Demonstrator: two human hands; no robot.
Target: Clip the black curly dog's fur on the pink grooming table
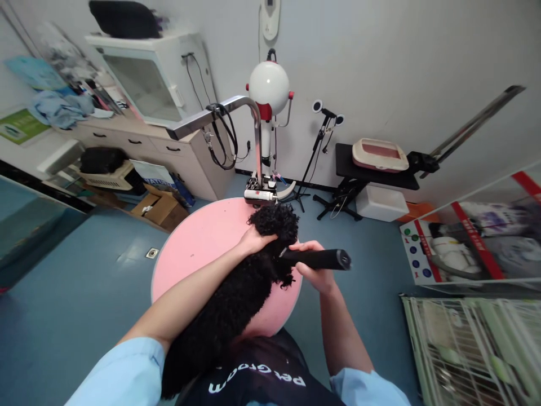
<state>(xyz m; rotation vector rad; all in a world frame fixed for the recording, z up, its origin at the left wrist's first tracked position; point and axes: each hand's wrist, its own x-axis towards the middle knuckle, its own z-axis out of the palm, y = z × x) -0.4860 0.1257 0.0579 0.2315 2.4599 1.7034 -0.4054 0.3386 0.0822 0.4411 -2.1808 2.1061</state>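
Note:
A small black curly-haired dog (236,299) lies along the round pink grooming table (198,242), its head (276,221) toward the far edge. My left hand (253,241) is wrapped round the dog's neck just behind the head. My right hand (315,269) grips a black cylindrical grooming tool (321,259), likely a clipper, whose metal tip touches the fur at the dog's side. The dog's rear end rests against my dark apron (262,378).
A metal grooming arm (228,110) with hanging leashes stands at the table's far edge. Behind it are a white ball-headed dryer (269,85), a black side table (372,169) with a tray, cabinets at left, shelves and a wire cage (477,349) at right.

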